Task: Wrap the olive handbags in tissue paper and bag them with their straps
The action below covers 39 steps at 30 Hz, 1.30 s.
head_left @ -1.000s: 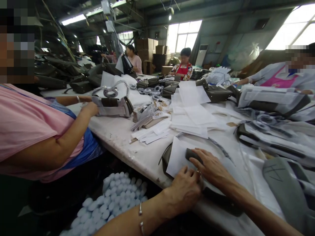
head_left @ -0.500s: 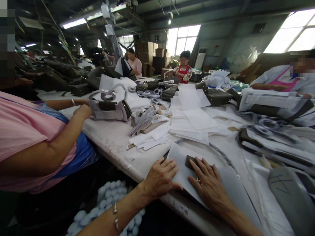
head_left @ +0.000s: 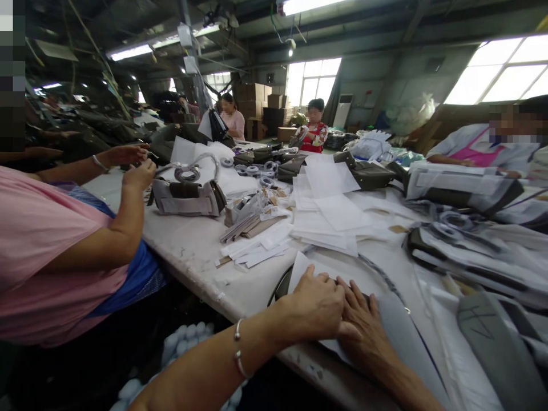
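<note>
A: Locate the work.

B: On the table (head_left: 201, 251), at its near edge: a white sheet (head_left: 306, 268) laid over a dark bag (head_left: 280, 285). The sheet runs away to the right; both hands lie directly on it.

A: Nearer hand?

B: Left hand (head_left: 317, 305), at the sheet's left end, overlapping the right hand (head_left: 363, 325).

A: Hand states?

B: Left: fingers curled, pressing down on the sheet, grasping nothing visible. Right: flat, fingers spread slightly, palm down on the sheet. A bracelet (head_left: 237, 357) sits on the left wrist.
</note>
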Each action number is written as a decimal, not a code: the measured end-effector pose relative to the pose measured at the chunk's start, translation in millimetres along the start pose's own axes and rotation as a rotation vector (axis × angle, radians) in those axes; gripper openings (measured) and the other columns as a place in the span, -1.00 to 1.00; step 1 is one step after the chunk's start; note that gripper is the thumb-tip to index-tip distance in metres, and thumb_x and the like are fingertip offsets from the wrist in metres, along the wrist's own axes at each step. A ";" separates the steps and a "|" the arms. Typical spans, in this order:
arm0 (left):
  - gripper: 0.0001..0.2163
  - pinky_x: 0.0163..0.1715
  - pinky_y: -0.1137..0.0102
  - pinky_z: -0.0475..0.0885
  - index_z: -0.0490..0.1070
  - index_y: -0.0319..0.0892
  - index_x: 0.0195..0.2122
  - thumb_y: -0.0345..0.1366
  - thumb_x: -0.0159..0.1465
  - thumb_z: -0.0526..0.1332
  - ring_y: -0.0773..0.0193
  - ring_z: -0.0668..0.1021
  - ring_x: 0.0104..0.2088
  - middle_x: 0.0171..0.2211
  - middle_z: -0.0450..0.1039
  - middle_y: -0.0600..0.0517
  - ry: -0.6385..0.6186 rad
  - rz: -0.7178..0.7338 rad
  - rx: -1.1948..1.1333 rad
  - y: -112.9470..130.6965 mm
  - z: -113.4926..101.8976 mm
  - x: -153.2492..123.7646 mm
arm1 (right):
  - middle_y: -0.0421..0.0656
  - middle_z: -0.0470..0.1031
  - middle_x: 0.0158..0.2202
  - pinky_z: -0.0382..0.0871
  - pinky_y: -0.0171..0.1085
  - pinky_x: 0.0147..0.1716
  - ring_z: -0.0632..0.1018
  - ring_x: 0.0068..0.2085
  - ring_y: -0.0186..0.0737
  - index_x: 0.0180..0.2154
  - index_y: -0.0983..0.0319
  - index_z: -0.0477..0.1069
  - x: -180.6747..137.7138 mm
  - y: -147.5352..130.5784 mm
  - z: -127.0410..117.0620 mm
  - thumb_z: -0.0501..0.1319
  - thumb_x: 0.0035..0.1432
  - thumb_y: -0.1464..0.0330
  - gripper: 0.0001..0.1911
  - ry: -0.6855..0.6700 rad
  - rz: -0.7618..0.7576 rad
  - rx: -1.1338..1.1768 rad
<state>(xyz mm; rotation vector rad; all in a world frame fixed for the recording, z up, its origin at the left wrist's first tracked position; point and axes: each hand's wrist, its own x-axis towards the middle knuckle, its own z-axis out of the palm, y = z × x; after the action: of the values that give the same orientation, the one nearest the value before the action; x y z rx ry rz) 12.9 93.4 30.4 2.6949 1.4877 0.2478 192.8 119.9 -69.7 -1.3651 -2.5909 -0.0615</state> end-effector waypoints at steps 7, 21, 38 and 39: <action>-0.13 0.30 -0.11 -0.05 0.04 -0.28 0.37 0.34 0.26 -0.04 -0.12 0.12 0.37 0.36 0.05 -0.32 0.003 -0.085 -0.074 -34.9 52.4 -22.3 | 0.10 0.29 0.29 0.30 0.12 0.18 0.32 0.29 0.17 0.29 0.26 0.24 27.2 33.0 -41.8 0.17 0.15 0.05 -0.25 -0.184 0.159 0.267; -0.18 0.33 -0.01 -0.03 0.11 -0.21 0.34 0.30 0.23 0.09 -0.02 0.13 0.37 0.36 0.09 -0.22 0.002 -0.063 -0.178 -49.1 44.4 -23.6 | -0.06 0.22 0.34 0.06 0.25 0.27 0.23 0.34 0.08 0.33 0.09 0.14 8.7 27.0 -11.4 -0.08 0.37 0.09 -0.42 -0.145 0.088 0.051; -0.73 0.09 0.43 0.39 0.47 -0.06 0.07 -0.19 0.39 0.18 0.26 0.54 0.05 0.07 0.51 0.04 0.139 -0.564 -0.097 -146.5 7.3 2.5 | -0.14 0.18 0.36 -0.01 0.25 0.29 0.20 0.35 0.05 0.33 0.02 0.16 14.4 22.7 -10.1 -0.04 0.35 0.10 -0.44 -0.176 0.119 0.064; -0.73 0.09 0.37 0.40 0.47 -0.10 0.08 -0.22 0.39 0.17 0.20 0.53 0.06 0.07 0.50 -0.02 0.145 -0.641 -0.047 -157.1 5.6 6.7 | -0.14 0.18 0.36 -0.01 0.25 0.29 0.20 0.35 0.05 0.34 0.02 0.15 15.0 21.8 -11.4 -0.03 0.35 0.11 -0.44 -0.177 0.123 0.066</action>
<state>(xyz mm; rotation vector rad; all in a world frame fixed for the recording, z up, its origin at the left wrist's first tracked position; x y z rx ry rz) -114.0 183.3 6.2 2.0504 2.2422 0.4326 204.4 142.9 -56.8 -1.5678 -2.6147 0.1706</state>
